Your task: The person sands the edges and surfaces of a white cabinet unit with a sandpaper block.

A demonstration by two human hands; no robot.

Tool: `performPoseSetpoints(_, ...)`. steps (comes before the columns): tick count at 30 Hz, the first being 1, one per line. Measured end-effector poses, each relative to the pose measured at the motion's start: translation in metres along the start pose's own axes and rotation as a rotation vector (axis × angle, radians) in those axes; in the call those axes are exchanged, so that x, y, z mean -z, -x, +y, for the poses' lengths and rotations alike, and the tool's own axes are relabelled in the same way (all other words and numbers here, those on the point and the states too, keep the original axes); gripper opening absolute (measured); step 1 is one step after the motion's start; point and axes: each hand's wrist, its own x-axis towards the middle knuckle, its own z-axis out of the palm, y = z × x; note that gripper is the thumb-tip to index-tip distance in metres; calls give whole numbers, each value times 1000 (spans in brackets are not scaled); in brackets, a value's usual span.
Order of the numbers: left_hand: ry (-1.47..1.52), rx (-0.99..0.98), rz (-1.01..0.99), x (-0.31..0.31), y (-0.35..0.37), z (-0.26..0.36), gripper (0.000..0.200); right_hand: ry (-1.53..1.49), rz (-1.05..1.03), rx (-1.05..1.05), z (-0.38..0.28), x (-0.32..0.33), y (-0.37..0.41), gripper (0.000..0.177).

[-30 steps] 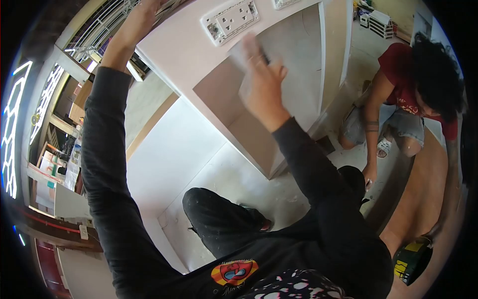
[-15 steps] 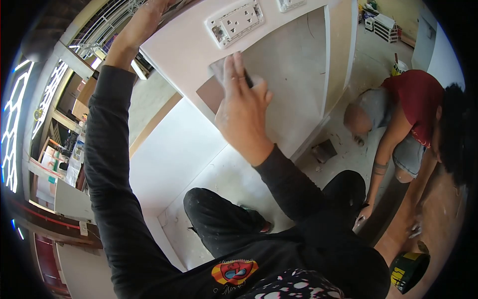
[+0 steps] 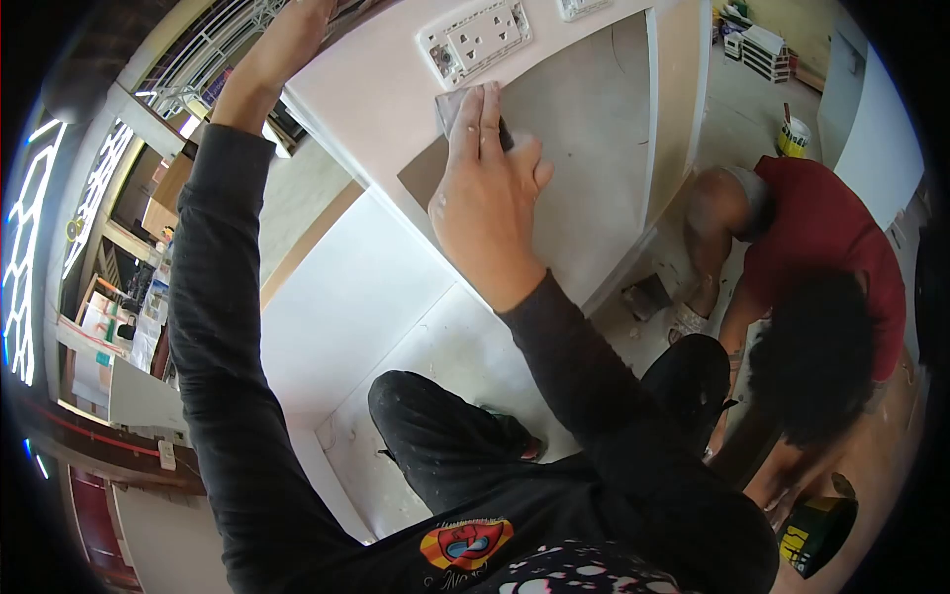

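My right hand (image 3: pixel 490 193) presses a flat grey piece (image 3: pixel 450 109) with a black edge against the pale panel (image 3: pixel 381 94); its exact kind is not clear. Two fingers lie straight along it and the others curl in. Just above is a white wall outlet (image 3: pixel 477 42) without its cover, and beside the fingers a large rectangular opening (image 3: pixel 584 129) is cut in the panel. At the panel's upper left edge rests my left hand (image 3: pixel 292 45), its fingers mostly cut off by the frame.
A co-worker in a red shirt (image 3: pixel 826 213) crouches low at my right, close to my knee. A dark square piece (image 3: pixel 648 297) lies on the floor. Nearby stand a black-green container (image 3: pixel 816 535) and a white-yellow bucket (image 3: pixel 793 139). A white board (image 3: pixel 366 317) spans below the panel.
My right hand has slid slightly up and right, closer to the outlet, still on the grey piece. The co-worker has bent further forward, head now lower and nearer my knee. My left hand stays put.
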Motion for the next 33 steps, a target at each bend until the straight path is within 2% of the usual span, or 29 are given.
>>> performPoseSetpoints(1,-42,-22,-17,-6,7,7,91,38,-25,-53,4,0,-1,55)
performPoseSetpoints(3,-11,-44,-14,7,-14,-20,91,-38,15,32,-23,3,12,57)
performPoseSetpoints(5,16,-64,-13,9,-20,-22,92,-42,5,51,-19,6,12,57)
performPoseSetpoints(7,-28,-47,-47,14,-18,-21,92,-19,-47,-100,3,2,-1,71)
performPoseSetpoints(9,-14,-30,-40,18,-9,-22,91,-15,-35,-71,-7,3,4,70)
performPoseSetpoints(11,20,-20,-41,20,-11,-26,90,-98,-9,77,-27,5,16,68)
performPoseSetpoints(12,38,-25,-52,20,-16,-27,90,-104,-5,82,-23,3,18,65)
performPoseSetpoints(14,62,-50,-75,20,-20,-25,89,-88,54,82,4,-8,8,66)
performPoseSetpoints(16,65,29,29,19,-12,-27,81,-77,104,87,23,-15,8,66)
performPoseSetpoints(17,69,23,14,21,-13,-30,81,-62,118,110,24,-19,11,68)
performPoseSetpoints(19,-77,-104,7,23,-15,-34,84,-37,138,130,35,-25,14,70)
performPoseSetpoints(21,-118,-93,-13,24,-15,-36,82,-20,125,124,55,-31,8,60)
performPoseSetpoints(22,-104,-71,5,25,-14,-36,83,-54,155,58,73,-32,-1,64)
performPoseSetpoints(25,-63,-13,33,19,-13,-34,84,65,164,54,117,-41,-27,69)
performPoseSetpoints(27,-41,26,45,17,-12,-31,85,33,175,53,143,-42,-53,71)
performPoseSetpoints(29,28,66,58,16,-13,-30,86,-1,183,47,143,-43,-56,74)
performPoseSetpoints(31,28,55,14,21,-10,-28,84,-87,171,-74,131,-48,-44,75)
performPoseSetpoints(33,30,25,-28,22,-11,-26,83,-45,174,-38,146,-53,-44,80)
